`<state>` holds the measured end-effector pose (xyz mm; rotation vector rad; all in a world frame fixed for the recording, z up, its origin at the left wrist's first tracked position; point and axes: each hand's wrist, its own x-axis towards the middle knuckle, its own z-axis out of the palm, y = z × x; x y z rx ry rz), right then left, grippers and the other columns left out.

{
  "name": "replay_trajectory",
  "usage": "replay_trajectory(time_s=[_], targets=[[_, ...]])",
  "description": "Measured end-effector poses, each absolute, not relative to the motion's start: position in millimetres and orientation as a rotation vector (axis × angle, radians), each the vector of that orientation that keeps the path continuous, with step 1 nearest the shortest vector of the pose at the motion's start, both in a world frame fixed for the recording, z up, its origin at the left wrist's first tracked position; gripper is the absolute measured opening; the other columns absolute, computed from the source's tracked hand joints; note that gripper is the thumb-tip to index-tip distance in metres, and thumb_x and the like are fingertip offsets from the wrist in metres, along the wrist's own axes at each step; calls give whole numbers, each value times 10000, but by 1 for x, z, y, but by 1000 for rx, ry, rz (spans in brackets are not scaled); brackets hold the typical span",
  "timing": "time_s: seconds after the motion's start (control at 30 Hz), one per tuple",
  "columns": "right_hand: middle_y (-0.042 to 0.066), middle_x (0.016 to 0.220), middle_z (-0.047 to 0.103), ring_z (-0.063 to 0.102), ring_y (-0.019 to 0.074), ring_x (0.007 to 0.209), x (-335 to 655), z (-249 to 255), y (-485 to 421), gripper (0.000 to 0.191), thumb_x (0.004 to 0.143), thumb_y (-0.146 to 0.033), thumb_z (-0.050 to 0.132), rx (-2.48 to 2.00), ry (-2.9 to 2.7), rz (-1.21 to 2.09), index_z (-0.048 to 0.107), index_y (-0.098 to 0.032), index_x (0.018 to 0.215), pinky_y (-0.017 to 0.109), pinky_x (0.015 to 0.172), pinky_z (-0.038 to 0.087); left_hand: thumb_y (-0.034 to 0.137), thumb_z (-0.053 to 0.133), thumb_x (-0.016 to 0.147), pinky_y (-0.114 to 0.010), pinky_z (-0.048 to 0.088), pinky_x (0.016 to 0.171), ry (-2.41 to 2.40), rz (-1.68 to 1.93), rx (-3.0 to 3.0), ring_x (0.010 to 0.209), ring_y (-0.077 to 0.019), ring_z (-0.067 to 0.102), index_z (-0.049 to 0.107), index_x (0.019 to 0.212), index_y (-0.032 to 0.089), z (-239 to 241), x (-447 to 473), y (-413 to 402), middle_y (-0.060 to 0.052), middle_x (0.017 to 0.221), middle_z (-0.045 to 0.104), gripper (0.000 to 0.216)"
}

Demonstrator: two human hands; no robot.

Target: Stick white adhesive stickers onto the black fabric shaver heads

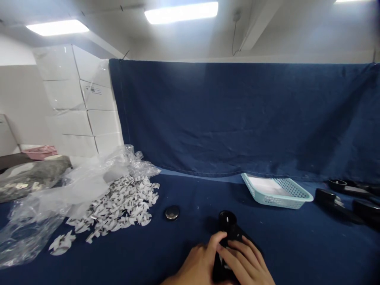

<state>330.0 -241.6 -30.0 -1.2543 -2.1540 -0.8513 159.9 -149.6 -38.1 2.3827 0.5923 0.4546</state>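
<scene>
Both of my hands meet at the bottom edge over a black handle-like part (228,226) with a round head lying on the dark blue cloth. My left hand (198,264) curls its fingers against the part's left side. My right hand (247,264) lies over its right side with fingers closed on it. A small round metal disc (172,212) lies on the cloth just left of the part. Further left is a heap of small white and grey curved pieces (118,206).
A clear plastic bag (56,202) spreads at the left beside the heap. A light blue mesh basket (293,196) sits at the right, with several black parts (341,202) beyond it. A blue curtain (243,118) hangs behind; white boxes (80,107) stack at the left.
</scene>
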Motion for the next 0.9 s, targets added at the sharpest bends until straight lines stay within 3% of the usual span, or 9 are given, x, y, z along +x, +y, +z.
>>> replay_trajectory(time_s=[0.07, 0.2, 0.43, 0.57, 0.73, 0.9], targets=[[14, 984, 772, 724, 252, 902, 331, -21, -240, 466, 927, -543, 473, -1249, -2180, -919, 602, -201, 1217, 412, 808, 580, 552, 701, 707, -422, 509, 946, 577, 469, 2362, 1100, -324, 643, 268, 1431, 233, -35, 160, -152, -126, 1298, 617, 902], [33, 922, 775, 728, 229, 854, 332, -10, -242, 399, 964, -459, 386, -1281, -2037, -881, 601, -188, 1164, 407, 813, 567, 488, 691, 731, -436, 489, 972, 639, 466, 2371, 1137, -325, 619, 261, 1439, 247, -36, 160, -155, -126, 1347, 577, 863], [15, 856, 747, 716, 205, 854, 340, -31, -244, 346, 997, -404, 348, -1345, -1956, -682, 544, -222, 1217, 414, 855, 539, 470, 730, 720, -345, 518, 914, 573, 524, 2330, 1079, -274, 655, 257, 1433, 266, -45, 161, -150, -97, 1274, 632, 879], [-8, 794, 747, 709, 202, 832, 336, -43, -244, 376, 1016, -440, 297, -1274, -1947, -649, 585, -243, 1155, 415, 885, 509, 524, 709, 725, -328, 535, 857, 529, 541, 2294, 1029, -277, 676, 258, 1426, 248, -43, 162, -149, -94, 1202, 671, 878], [-7, 940, 770, 706, 207, 897, 331, -40, -240, 411, 997, -485, 339, -1226, -2062, -778, 608, -242, 1191, 402, 913, 503, 603, 690, 698, -359, 534, 866, 542, 521, 2274, 1026, -305, 675, 280, 1418, 212, -41, 163, -149, -113, 1156, 687, 916], [17, 1019, 759, 709, 224, 918, 337, -33, -236, 433, 943, -488, 441, -1310, -2109, -867, 591, -213, 1242, 406, 864, 543, 511, 678, 738, -363, 514, 911, 591, 503, 2322, 1082, -295, 650, 284, 1425, 248, -42, 160, -150, -108, 1272, 627, 835]])
